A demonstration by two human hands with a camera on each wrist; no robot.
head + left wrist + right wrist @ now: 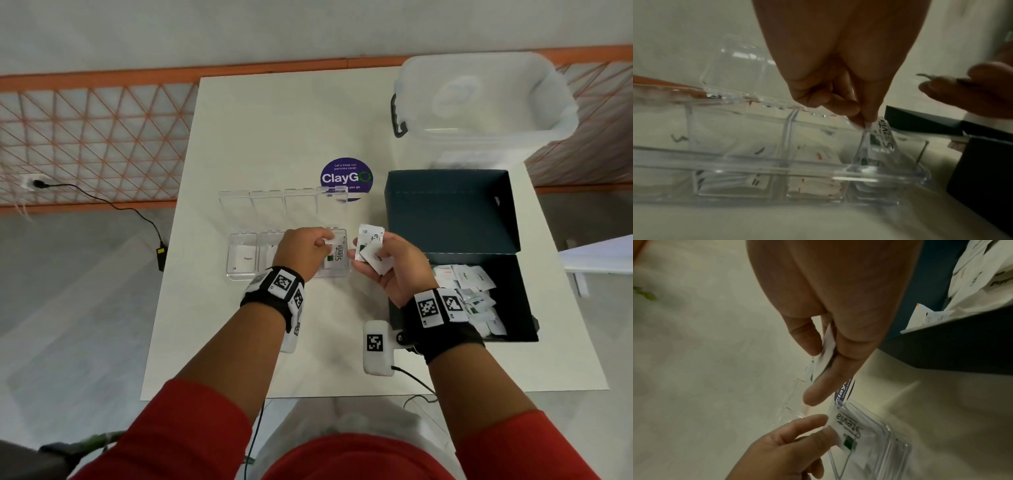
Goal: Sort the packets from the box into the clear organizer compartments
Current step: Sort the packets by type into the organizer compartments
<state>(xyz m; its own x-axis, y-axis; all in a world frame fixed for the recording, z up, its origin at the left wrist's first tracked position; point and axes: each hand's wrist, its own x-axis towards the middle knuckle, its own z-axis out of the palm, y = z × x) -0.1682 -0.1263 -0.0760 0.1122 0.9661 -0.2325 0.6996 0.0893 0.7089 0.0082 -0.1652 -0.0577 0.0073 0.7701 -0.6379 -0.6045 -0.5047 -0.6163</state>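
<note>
Over the rightmost compartment of the clear organizer (239, 274), my left hand (301, 250) pinches a Stevia packet (337, 255) by its corner between thumb and fingertips, the other fingers curled in; the packet hangs tilted with its lower end down inside that compartment. Just to the right, my right hand (394, 263) is palm up, its thumb and fingers closed on a small bunch of white packets (371, 248) (one of them shows part of a Stevia print). The two hands are close together but not touching.

The organizer lies on the white tabletop (274, 130) with its four lids (284, 205) swung open away from me. A packet marked Sugar (247, 257) lies in the leftmost compartment; the middle compartments also hold packets, which the left wrist view shows only blurred. At my right sits the dark box (452, 212), lid flap up, with a heap of loose packets (472, 294) in it. Behind it stands a translucent bin (486, 99), and a purple ClayGo sticker (346, 178) is on the tabletop beyond the organizer.
</note>
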